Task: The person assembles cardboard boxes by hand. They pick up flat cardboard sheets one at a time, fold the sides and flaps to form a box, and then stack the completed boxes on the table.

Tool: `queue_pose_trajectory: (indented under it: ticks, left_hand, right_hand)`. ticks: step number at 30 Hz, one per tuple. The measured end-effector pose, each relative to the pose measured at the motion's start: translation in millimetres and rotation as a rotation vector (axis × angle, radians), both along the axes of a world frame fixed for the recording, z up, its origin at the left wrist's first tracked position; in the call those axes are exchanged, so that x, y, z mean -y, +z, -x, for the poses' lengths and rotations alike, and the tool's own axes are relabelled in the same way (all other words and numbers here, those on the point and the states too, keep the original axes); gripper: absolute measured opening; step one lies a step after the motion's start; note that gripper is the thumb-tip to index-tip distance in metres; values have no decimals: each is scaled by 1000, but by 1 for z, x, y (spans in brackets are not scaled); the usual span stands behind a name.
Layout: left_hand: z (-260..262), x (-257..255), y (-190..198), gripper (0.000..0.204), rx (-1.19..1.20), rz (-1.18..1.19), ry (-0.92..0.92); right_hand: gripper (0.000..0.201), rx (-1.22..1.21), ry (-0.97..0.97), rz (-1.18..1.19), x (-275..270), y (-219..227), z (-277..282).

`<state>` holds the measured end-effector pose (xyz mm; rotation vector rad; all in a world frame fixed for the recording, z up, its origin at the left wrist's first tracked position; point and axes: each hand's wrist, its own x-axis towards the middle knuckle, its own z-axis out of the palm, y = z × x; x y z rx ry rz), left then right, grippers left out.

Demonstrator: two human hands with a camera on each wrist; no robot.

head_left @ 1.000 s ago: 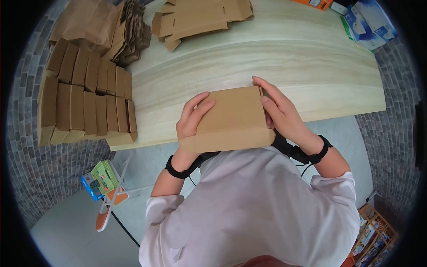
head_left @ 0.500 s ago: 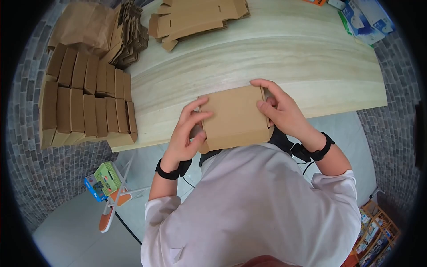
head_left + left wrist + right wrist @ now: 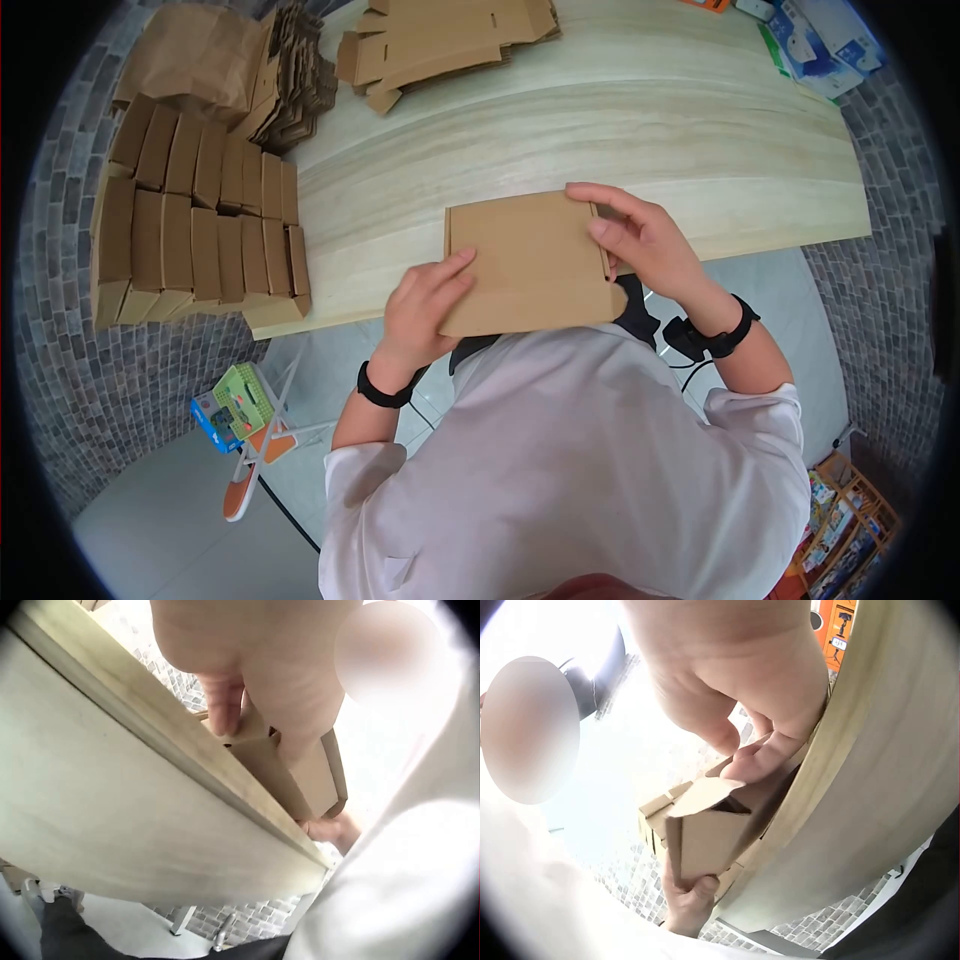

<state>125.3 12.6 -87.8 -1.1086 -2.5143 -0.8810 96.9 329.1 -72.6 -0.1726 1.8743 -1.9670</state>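
A flat brown cardboard box (image 3: 525,250) is held at the table's front edge, close before the person's body. Its lid is down, and a front flap (image 3: 530,318) sticks out toward the person. My left hand (image 3: 420,310) grips the box's front left corner, fingertips on top of the lid. At the other end, my right hand (image 3: 650,245) holds the right side, with the thumb by the lid's edge and the index finger along the far corner. The right wrist view shows an opening at the box's end (image 3: 705,840), under the loose flap.
Two rows of folded boxes (image 3: 190,230) stand at the table's left. Behind them are a brown paper bag (image 3: 195,60) and stacked cardboard (image 3: 300,80). Flat cardboard blanks (image 3: 450,40) lie at the back, blue-and-white packs (image 3: 820,50) at the far right.
My left hand went from the lid to the box's left side, then down to its front left corner. The front flap dipped and now sticks out again. My right hand shifted slightly right.
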Motion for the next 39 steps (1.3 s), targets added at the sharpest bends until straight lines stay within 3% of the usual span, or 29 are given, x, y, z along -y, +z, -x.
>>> queue_pose_trajectory:
  ticks: [1,3,6,7,9,11,13,17,19,22,28,39]
  left_hand:
    - [4,-3,4,55,-29,-160,33]
    - [12,-8,10,49,-14,-217,54]
    - [16,-28,14,40,299,-633,193]
    - [18,-33,17,40,294,-633,191]
    - [25,-39,23,33,527,-862,283]
    - [34,-44,26,27,552,-885,324]
    - [41,-44,23,24,652,-933,344]
    - [49,-53,24,20,663,-869,367]
    - [54,-56,14,28,363,-673,440]
    - [53,-61,18,38,380,-723,328]
    - [50,-64,16,53,355,-682,259]
    - [51,-57,4,61,242,-620,162]
  right_hand:
    - [40,81,30,31,-4,1,3]
    - [44,47,-2,75,-6,-10,6]
    - [49,-42,-50,109,-1,-2,7]
    - [51,-93,-69,95,2,3,7]
    - [52,-90,-49,136,2,4,6]
    - [53,-84,-27,177,4,5,5]
    - [58,-247,-17,138,6,8,3]
    - [61,-177,-42,-20,12,15,3]
    - [61,-203,-110,13,15,19,4]
    - [60,-352,-68,162,10,13,6]
    - [61,-262,-100,21,14,21,6]
    - [59,-218,-137,37,16,21,10]
